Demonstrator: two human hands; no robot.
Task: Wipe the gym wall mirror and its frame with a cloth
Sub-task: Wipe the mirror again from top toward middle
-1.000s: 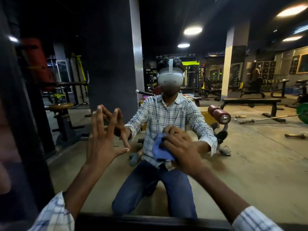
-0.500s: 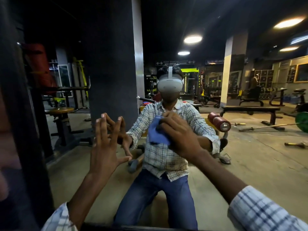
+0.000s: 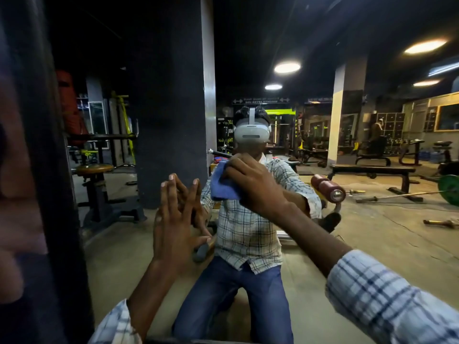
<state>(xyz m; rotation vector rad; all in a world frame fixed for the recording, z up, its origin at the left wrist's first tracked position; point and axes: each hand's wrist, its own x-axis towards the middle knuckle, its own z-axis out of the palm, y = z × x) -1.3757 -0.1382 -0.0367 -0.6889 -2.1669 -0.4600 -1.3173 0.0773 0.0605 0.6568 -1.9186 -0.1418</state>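
Observation:
The wall mirror [image 3: 347,244] fills the view and reflects me kneeling in a checked shirt. Its dark frame [image 3: 57,194] runs down the left side. My right hand [image 3: 253,187] grips a folded blue cloth [image 3: 222,186] and presses it against the glass at about chest height of my reflection. My left hand [image 3: 173,219] rests flat on the glass with straight, spread fingers, to the left of the cloth and a little lower. It holds nothing.
Only reflections lie behind the glass: a dark pillar [image 3: 171,108], a stool machine [image 3: 95,170], a flat bench [image 3: 372,170], a red roller pad [image 3: 327,188], a green plate on a barbell [image 3: 449,189]. A blurred shape [image 3: 15,194] sits at the left edge.
My right hand has moved the blue cloth up the glass, from waist height of my reflection to near the shoulder. The left hand stays planted on the mirror. The view has tilted upward.

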